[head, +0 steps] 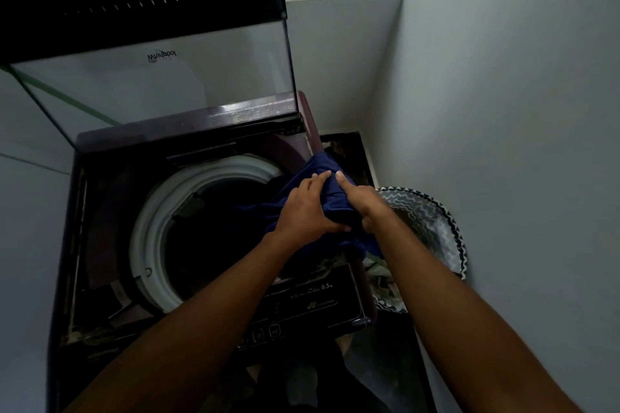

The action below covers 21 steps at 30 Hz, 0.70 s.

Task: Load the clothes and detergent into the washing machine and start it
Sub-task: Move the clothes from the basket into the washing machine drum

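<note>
Both hands hold a bunched dark blue cloth garment (330, 198) over the right rim of the dark top-loading washing machine (100, 211). The left hand (307, 211) has its grip clenched over the fabric; the right hand (360, 203) grips it from the other side. The round white-rimmed drum opening (157, 221) lies open just left. The raised glass lid (151, 84) stands behind. A zigzag-patterned laundry basket (436, 228) sits wedged between machine and grey wall (503, 111).

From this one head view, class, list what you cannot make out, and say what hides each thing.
- Inside of the drum: too dark to tell whether clothes lie there.
- Basket contents: hidden by the right arm and the washer's side.
- Button labels: too small and dim.
- Blue garment: bunched under both hands, its kind unclear.
- Detergent: not in view.
</note>
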Available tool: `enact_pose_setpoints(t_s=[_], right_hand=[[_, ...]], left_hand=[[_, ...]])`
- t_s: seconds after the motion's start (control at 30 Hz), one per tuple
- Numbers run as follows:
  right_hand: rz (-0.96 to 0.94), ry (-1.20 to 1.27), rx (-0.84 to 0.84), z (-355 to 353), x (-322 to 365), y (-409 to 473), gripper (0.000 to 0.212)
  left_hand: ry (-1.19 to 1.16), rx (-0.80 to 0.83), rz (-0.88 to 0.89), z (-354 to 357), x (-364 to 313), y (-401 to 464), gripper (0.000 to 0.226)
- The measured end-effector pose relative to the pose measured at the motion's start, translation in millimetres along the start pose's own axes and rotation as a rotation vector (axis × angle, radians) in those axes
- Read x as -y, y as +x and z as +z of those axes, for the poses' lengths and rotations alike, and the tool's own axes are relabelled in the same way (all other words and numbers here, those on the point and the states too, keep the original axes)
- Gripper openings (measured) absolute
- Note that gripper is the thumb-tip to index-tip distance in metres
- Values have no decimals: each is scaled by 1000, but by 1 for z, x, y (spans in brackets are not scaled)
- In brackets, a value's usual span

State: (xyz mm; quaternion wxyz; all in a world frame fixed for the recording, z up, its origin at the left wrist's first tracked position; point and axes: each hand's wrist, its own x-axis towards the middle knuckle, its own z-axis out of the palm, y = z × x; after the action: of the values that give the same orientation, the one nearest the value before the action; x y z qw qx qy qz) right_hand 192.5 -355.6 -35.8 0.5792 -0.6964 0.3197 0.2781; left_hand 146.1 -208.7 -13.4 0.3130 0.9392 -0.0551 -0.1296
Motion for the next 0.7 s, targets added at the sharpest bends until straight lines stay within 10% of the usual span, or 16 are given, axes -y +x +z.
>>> enact_pose_setpoints(t_s=[0.3,0.7], right_hand=[[-349,-88,-194,43,30,-30,40],[-527,-23,250,183,39,-75,26]], left_hand=[[-375,-119,-55,-26,30,-11,96],[-431,-428,-104,-83,138,-67,85]])
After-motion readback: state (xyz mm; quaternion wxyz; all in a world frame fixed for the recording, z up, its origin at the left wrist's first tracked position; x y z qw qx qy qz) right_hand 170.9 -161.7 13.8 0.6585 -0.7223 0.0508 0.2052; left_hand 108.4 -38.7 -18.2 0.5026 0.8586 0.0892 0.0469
